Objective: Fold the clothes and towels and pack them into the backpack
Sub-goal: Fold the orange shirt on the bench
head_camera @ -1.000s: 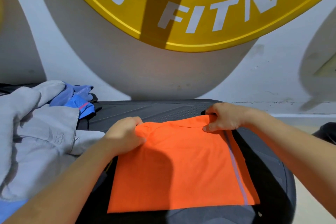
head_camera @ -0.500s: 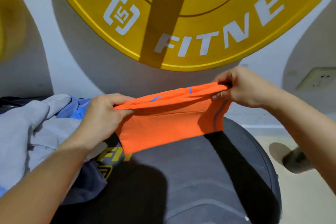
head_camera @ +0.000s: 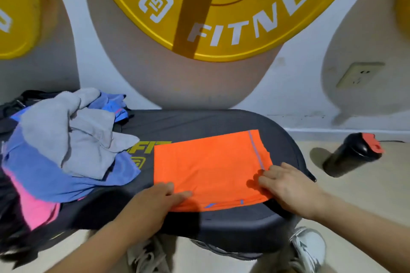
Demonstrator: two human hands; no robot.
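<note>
An orange shirt (head_camera: 210,168) lies folded flat on the dark worktop (head_camera: 199,122). It is a neat, almost square shape. A thin blue stripe runs down its right side.

The left hand (head_camera: 153,204) is at the shirt's 7 o'clock corner. Its fingers (head_camera: 177,195) are straight and lie flat on the cloth, not grabbing it. The right hand (head_camera: 288,186) is at the shirt's 4 o'clock corner. Its fingers (head_camera: 268,182) are loose and rest on the edge of the shirt, near the end of the blue stripe. They hold nothing. The shirt sits between the two hands and reaches away from them toward 12 o'clock.

At 9 o'clock from the shirt there is a messy pile on the same worktop. A grey towel (head_camera: 73,135) is on top, a blue cloth (head_camera: 55,179) is under it, and a pink cloth (head_camera: 37,208) peeks out at the near side. The blue cloth comes close to the shirt, with a gap between them.

At 3 o'clock, down on the floor, stands a black bottle (head_camera: 352,153) with a red lid. At 12 o'clock a big yellow disc (head_camera: 221,6) is on the wall.
</note>
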